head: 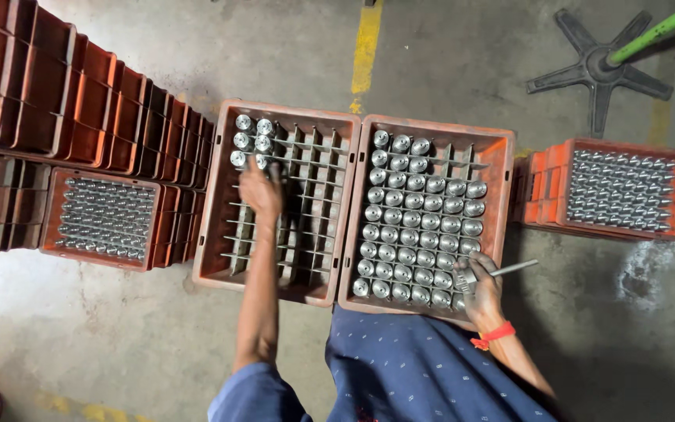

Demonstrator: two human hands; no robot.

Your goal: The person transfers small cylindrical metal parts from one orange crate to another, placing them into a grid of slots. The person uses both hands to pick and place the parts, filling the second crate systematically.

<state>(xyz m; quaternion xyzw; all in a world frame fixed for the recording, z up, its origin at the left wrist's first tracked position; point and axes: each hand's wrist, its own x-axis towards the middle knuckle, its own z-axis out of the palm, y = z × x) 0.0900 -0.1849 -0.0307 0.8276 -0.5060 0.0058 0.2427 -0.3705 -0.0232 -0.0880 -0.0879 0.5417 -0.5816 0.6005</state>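
So the left hand [260, 190] was reaching into the mostly empty divided orange crate [214, 234], fingers curled down around a metal cylinder part [263, 162] at the far corner beside the few already slotted there, though how tightly it gripped I couldn't tell. The right hand [481, 289] was pinching a thin metal rod [514, 268] at the near edge of the nearly full crate [501, 203]. My guess: the dividers looked tight, so a tilted part could've jammed or toppled onto its neighbours.

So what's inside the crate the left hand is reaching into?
The crate holds a divider grid, mostly bare, with a few shiny metal parts in its far corner. The left hand covers the cells beneath it.
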